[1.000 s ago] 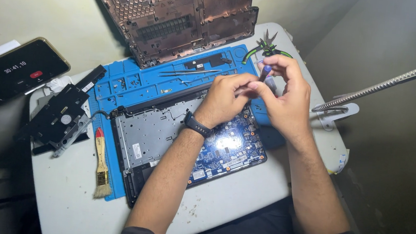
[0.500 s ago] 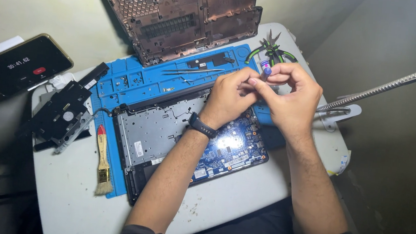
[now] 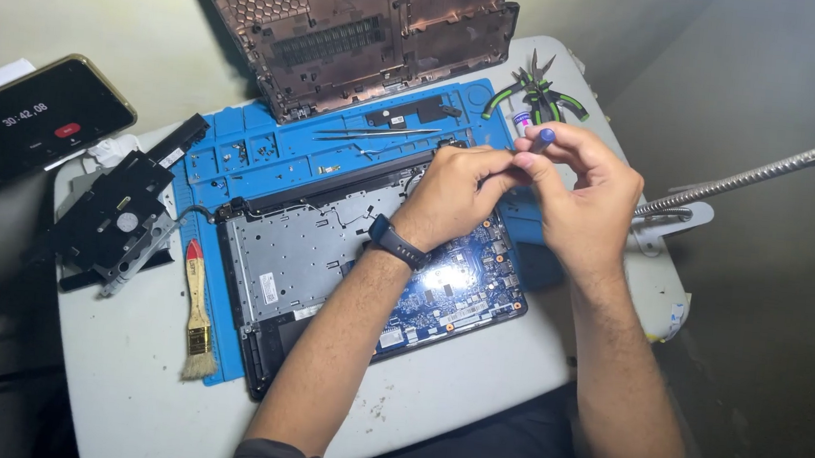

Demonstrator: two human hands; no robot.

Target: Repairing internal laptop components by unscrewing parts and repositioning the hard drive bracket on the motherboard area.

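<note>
Head view: I see my left hand (image 3: pixel 458 186) and right hand (image 3: pixel 583 190) meeting above the opened laptop (image 3: pixel 326 261), fingers pinched shut around a small blue-tipped screwdriver (image 3: pixel 541 139) at about one o'clock of the blue mat (image 3: pixel 237 150). A brush (image 3: pixel 196 311) lies at eight o'clock.

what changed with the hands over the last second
Little changed. Both hands stay raised together over the opened laptop; the right hand and left hand keep pinching a small blue-tipped tool between their fingertips. The brush, pliers and blue mat lie as before.
</note>
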